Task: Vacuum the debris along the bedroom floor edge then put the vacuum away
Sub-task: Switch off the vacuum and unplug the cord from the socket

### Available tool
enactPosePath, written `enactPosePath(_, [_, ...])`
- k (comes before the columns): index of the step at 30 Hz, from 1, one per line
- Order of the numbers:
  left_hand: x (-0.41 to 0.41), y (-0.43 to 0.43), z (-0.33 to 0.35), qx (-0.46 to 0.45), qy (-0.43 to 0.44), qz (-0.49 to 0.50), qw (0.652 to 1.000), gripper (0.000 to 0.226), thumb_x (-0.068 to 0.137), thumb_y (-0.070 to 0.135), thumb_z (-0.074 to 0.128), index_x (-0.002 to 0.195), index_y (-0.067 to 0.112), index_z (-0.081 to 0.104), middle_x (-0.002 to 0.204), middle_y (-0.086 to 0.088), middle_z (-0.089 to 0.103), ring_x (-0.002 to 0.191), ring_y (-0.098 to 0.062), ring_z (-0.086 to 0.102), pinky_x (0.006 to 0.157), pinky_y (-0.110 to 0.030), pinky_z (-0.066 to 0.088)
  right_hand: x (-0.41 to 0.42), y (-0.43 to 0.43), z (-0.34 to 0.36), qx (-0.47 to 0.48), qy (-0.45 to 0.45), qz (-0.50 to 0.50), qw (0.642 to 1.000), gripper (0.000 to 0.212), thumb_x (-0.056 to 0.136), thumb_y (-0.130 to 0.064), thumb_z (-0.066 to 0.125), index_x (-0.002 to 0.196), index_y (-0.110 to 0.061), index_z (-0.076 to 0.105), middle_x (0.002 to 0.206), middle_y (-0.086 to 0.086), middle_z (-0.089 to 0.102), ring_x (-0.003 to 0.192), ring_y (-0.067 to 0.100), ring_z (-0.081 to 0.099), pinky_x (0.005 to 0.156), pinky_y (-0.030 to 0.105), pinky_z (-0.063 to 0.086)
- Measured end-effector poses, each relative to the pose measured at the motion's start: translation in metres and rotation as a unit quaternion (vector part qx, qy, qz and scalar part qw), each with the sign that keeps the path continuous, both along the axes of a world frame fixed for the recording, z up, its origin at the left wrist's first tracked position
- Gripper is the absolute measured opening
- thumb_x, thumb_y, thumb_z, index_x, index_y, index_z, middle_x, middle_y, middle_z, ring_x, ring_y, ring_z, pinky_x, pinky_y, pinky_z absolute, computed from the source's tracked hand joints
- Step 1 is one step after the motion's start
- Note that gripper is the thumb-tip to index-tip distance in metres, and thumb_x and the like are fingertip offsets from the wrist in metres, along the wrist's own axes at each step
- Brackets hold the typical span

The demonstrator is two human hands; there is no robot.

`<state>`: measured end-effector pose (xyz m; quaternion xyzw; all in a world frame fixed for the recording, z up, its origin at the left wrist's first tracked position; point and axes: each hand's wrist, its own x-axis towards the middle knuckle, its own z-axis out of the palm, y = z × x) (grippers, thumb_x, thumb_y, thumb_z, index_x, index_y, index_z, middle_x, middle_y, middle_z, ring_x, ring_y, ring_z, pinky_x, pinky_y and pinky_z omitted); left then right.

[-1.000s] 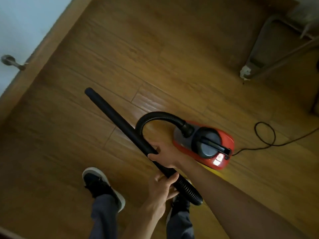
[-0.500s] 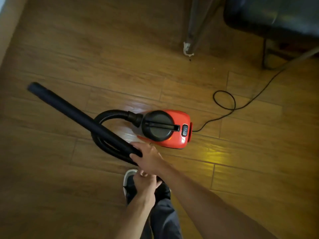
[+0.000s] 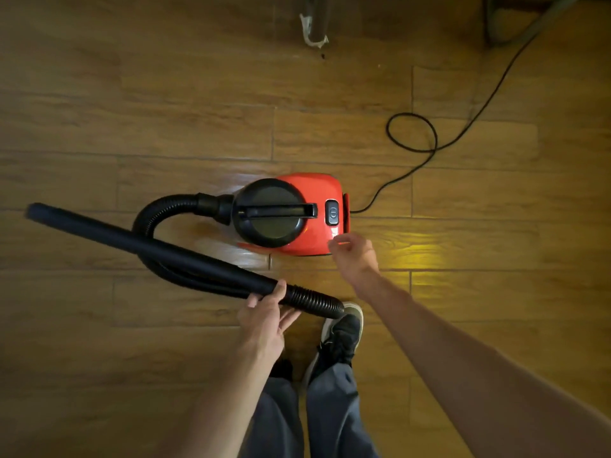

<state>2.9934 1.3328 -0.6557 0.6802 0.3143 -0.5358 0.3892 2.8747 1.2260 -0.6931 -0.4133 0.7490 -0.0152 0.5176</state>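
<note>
A small red vacuum (image 3: 317,193) with a black lid and carry handle (image 3: 277,211) sits on the wooden floor, its black switch (image 3: 332,212) at the right end. A ribbed black hose (image 3: 155,209) loops from its left side to a long black wand (image 3: 139,244) that points left. My left hand (image 3: 264,314) grips the wand where it meets the hose. My right hand (image 3: 353,251) hovers at the vacuum's right near corner, fingers loosely curled, holding nothing.
The black power cord (image 3: 413,133) coils on the floor to the right and runs up to the top right. A furniture leg with a torn white pad (image 3: 312,31) stands at the top. My black shoe (image 3: 340,338) is just below the hose.
My right hand has let go of the wand and moved right to the vacuum's rear corner. My left hand now holds the wand alone. The view has shifted so the vacuum sits centred.
</note>
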Motion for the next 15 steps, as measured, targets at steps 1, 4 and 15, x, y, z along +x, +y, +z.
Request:
enactPosePath(1, [0.0,0.001,-0.003,-0.001,0.0,0.001,1.0,0.033,0.085,0.007,0.071,0.115,0.008,0.059,0.115,-0.021,0.067,0.098,-0.036,0.068,0.069,-0.042,0.061,-0.004,-0.004,-0.009,0.027,0.001,-0.039,0.999,0.026,0.088,-0.029,0.062,0.111,-0.018,0.07,0.094,0.005,0.071,0.071,0.016,0.062,0.056,0.021,0.044])
enactPosePath(4, [-0.001,0.0,-0.011,-0.006,0.003,-0.002,1.0,0.046,0.083,0.006,0.073,0.126,0.009,0.056,0.114,-0.017,0.068,0.099,-0.036,0.069,0.067,-0.04,0.062,-0.005,-0.017,-0.031,0.067,-0.017,-0.145,0.987,0.034,0.086,-0.035,0.068,0.116,-0.02,0.066,0.107,0.008,0.068,0.085,0.023,0.063,0.066,0.029,0.05])
enactPosePath(15, [0.004,-0.009,-0.027,-0.018,0.03,0.01,0.999,0.038,0.085,0.005,0.07,0.121,0.005,0.059,0.112,-0.017,0.068,0.094,-0.036,0.068,0.073,-0.046,0.06,0.016,-0.047,-0.067,0.163,-0.122,-0.256,0.945,0.046,0.096,-0.028,0.059,0.134,-0.003,0.052,0.133,0.016,0.058,0.091,0.022,0.056,0.089,0.042,0.053])
